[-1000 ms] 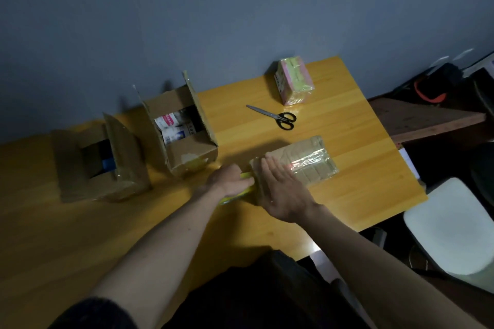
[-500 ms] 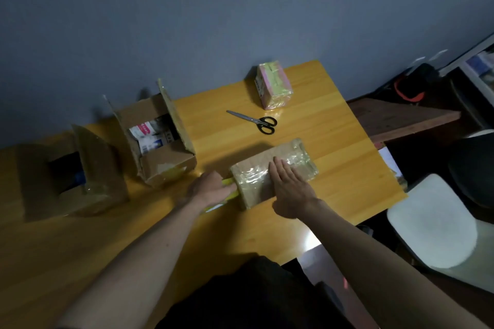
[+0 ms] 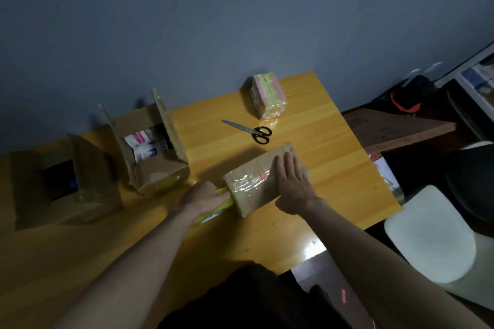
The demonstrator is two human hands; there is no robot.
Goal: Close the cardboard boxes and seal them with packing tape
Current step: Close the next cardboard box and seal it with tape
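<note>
Your right hand lies flat, fingers straight, on top of the closed brown cardboard box w/ glossy clear tape at the middle of the yellow wooden table, probably pinning it and smoothing the tape. Your left hand curls round a yellow tape dispenser touching the box's left end. Two open brown cardboard boxes wait further left, flaps up; black-handled scissors lie just behind.

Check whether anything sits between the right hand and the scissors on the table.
Nothing visible does. The right hand lies flat on the taped box; the scissors lie beyond the box's far edge, with only bare table between.
</note>
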